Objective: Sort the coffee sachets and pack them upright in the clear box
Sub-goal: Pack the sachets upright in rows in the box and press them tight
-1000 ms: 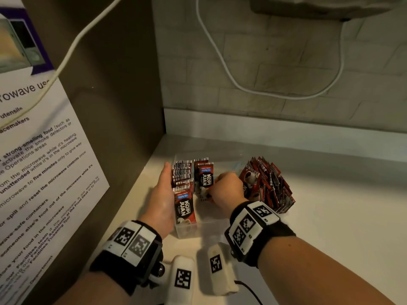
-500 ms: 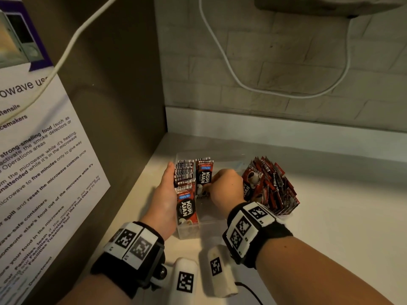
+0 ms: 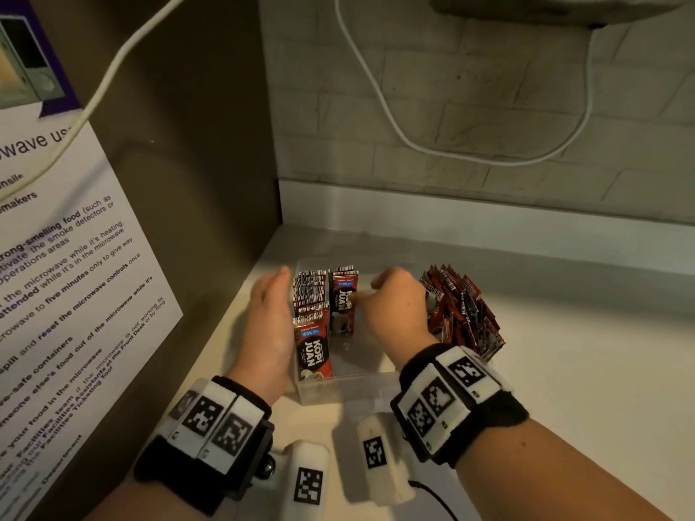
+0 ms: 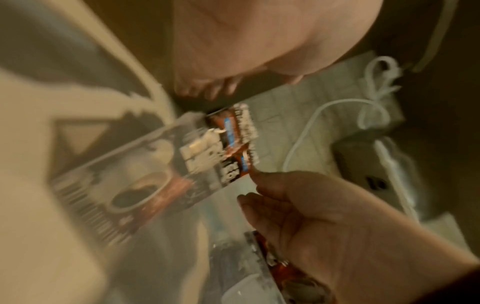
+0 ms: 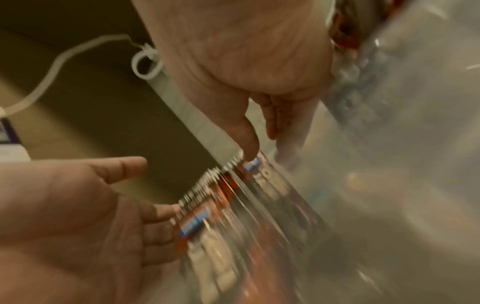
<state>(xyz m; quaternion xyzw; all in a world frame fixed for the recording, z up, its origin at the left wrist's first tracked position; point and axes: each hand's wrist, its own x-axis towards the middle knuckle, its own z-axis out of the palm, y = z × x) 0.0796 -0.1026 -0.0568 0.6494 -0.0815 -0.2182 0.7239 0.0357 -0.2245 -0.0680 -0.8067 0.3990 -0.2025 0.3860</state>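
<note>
The view is blurred by motion. At the top the left hand (image 4: 259,35) fills the frame, palm toward the camera, its fingers (image 4: 205,90) reaching away and roughly straight, holding nothing. Below it the clear box (image 4: 145,144) lies across the middle, with coffee sachets (image 4: 233,144) standing inside, red-brown with blue bars and barcoded tops; a sachet face with a printed coffee cup (image 4: 135,197) shows through the near wall. From lower right comes the right hand (image 4: 324,222), its fingertips (image 4: 255,176) touching the edge of the sachets. A white cable (image 4: 306,131) loops over the pale tiled wall (image 4: 280,115) behind.
</note>
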